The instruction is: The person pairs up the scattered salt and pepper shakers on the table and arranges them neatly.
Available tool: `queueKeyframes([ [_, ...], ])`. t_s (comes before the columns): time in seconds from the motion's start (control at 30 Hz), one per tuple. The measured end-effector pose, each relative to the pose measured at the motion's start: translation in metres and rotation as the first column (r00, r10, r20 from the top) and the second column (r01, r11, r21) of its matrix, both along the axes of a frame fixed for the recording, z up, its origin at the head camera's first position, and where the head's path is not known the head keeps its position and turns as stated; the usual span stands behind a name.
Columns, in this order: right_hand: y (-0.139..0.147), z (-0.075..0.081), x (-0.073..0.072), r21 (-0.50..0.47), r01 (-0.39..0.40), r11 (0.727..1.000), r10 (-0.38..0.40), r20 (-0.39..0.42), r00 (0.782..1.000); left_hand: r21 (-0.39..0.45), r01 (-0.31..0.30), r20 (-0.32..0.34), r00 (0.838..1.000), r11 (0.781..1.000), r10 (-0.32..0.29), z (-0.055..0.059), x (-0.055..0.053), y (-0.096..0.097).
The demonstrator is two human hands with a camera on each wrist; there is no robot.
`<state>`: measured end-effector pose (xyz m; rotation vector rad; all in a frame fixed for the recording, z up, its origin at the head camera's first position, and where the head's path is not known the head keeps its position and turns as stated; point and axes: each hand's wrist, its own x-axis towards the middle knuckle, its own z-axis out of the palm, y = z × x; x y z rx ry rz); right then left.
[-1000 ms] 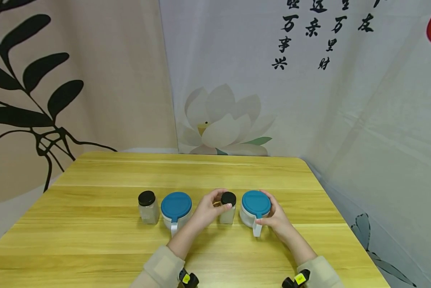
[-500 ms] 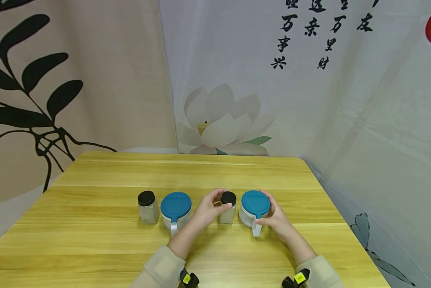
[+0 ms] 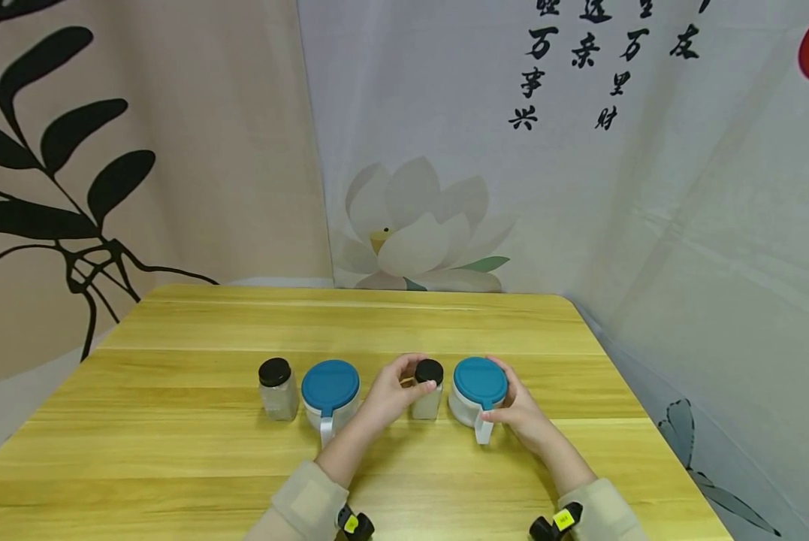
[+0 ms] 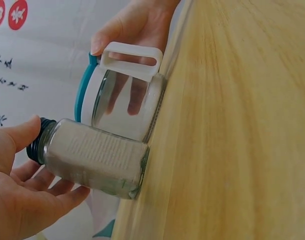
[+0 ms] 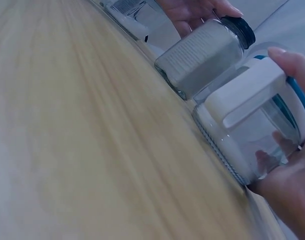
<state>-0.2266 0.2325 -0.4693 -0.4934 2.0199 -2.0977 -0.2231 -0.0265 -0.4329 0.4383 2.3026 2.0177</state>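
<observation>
My left hand point(image 3: 393, 391) holds a small square glass jar point(image 3: 426, 407) by its black screw lid, thumb in front and fingers behind. The jar stands upright on the table, and lines of print show on its side point(image 4: 92, 152). Just right of it, my right hand point(image 3: 522, 409) grips a clear glass canister point(image 3: 463, 409) with a blue lid point(image 3: 481, 379) and a white handle point(image 5: 250, 92). Its thumb lies at the top of the handle, and the other fingers wrap the far side, showing through the glass point(image 4: 123, 102). The canister's base rests on the wood.
Left of my left hand stand a second blue-lidded canister point(image 3: 330, 385), partly behind my forearm, and a second black-lidded jar point(image 3: 279, 402). All four sit in a row on the wooden table point(image 3: 174, 451). A printed cloth point(image 3: 411, 113) hangs behind the far edge.
</observation>
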Motion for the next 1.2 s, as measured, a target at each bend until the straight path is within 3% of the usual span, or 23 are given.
queueKeyframes([
  [0.47, 0.001, -0.002, 0.000, -0.026, -0.061, 0.998, 0.061, -0.023, 0.998, -0.047, -0.008, -0.008, 1.000, 0.999, 0.007, -0.001, -0.001, 0.000],
  [0.57, 0.002, -0.002, 0.000, -0.030, -0.072, 0.997, 0.071, -0.032, 0.997, -0.046, -0.005, 0.002, 1.000, 0.999, 0.005, 0.004, 0.002, 0.000],
  [0.83, 0.003, -0.003, 0.000, -0.018, -0.093, 0.996, 0.092, -0.057, 0.994, -0.063, -0.006, 0.022, 1.000, 0.998, 0.007, 0.037, 0.024, -0.001],
  [1.2, 0.002, -0.002, -0.001, -0.029, -0.103, 0.994, 0.101, -0.066, 0.993, -0.040, 0.001, 0.013, 1.000, 0.999, 0.000, 0.035, 0.023, -0.002],
])
